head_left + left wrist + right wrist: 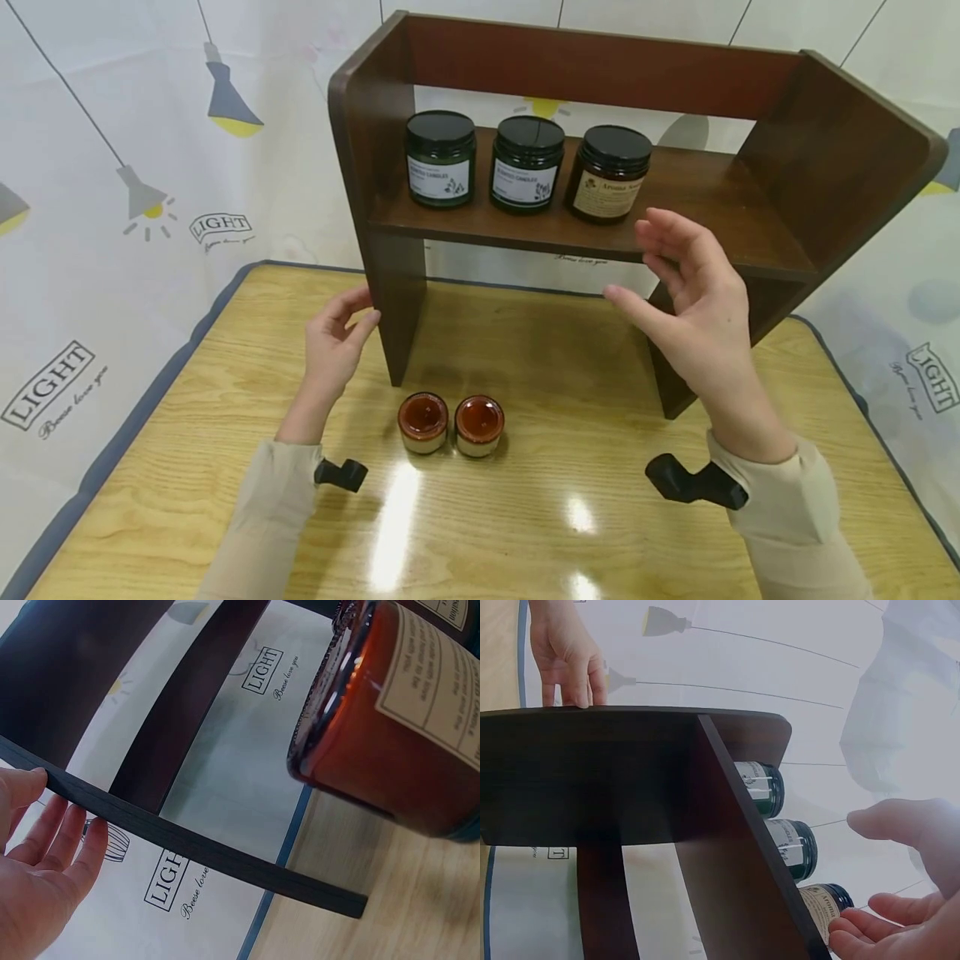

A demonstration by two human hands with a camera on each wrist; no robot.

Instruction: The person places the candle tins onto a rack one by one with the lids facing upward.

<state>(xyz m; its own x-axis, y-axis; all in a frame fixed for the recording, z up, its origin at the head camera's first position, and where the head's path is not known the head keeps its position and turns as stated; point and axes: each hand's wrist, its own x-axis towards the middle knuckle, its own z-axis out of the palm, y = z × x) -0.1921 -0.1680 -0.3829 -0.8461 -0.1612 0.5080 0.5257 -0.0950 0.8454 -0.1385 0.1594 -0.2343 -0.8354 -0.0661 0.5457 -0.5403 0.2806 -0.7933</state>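
A dark brown wooden shelf [390, 317] stands on the table. The fingertips of my left hand [333, 346] touch the outer side and front edge of its left panel; the left wrist view shows this contact closely. My right hand [701, 308] is in front of the board, thumb and fingers apart and nothing between them. Nearest to it is a brown candle jar [609, 175] with a black lid and tan label. To that jar's left stand two dark green candle jars, the middle one [527, 164] and the leftmost one [440, 160], with white labels.
Two small amber glass jars, one at left [423, 423] and one at right [479, 426], stand side by side on the wooden table [525, 542], in front of the shelf's left panel. A white printed cloth [112, 250] hangs behind the table.
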